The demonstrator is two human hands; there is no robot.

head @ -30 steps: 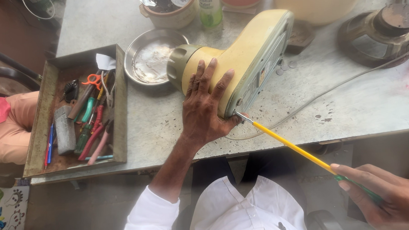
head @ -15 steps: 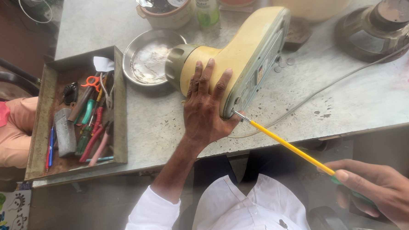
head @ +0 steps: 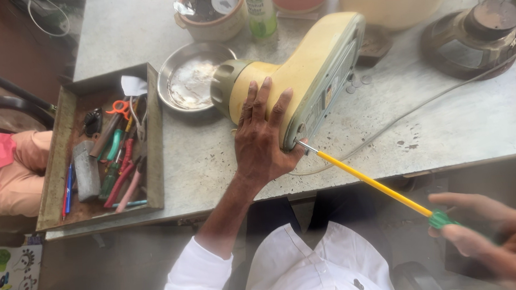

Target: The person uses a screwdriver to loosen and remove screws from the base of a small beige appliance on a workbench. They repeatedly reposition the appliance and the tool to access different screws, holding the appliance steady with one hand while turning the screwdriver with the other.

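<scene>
A pale yellow appliance body (head: 301, 79) with an olive-green cylindrical end lies on its side on the grey worktable (head: 454, 130). My left hand (head: 263, 136) presses flat on its near side, fingers spread, holding it still. My right hand (head: 497, 239), at the lower right, grips the green handle of a long yellow screwdriver (head: 375, 183). The metal tip of the screwdriver sits against the appliance's base plate near its lower corner.
A metal tray (head: 56, 165) at the left holds pliers, scissors, pens and several other tools. A round steel dish (head: 192, 78) lies beside the appliance. A cup, a bottle, a cream tub and a rusty motor part (head: 476, 34) stand along the back. A grey cord (head: 430, 100) crosses the table.
My right hand has shifted slightly along with the screwdriver handle. The tip stays at the appliance base, and my left hand stays on the body.
</scene>
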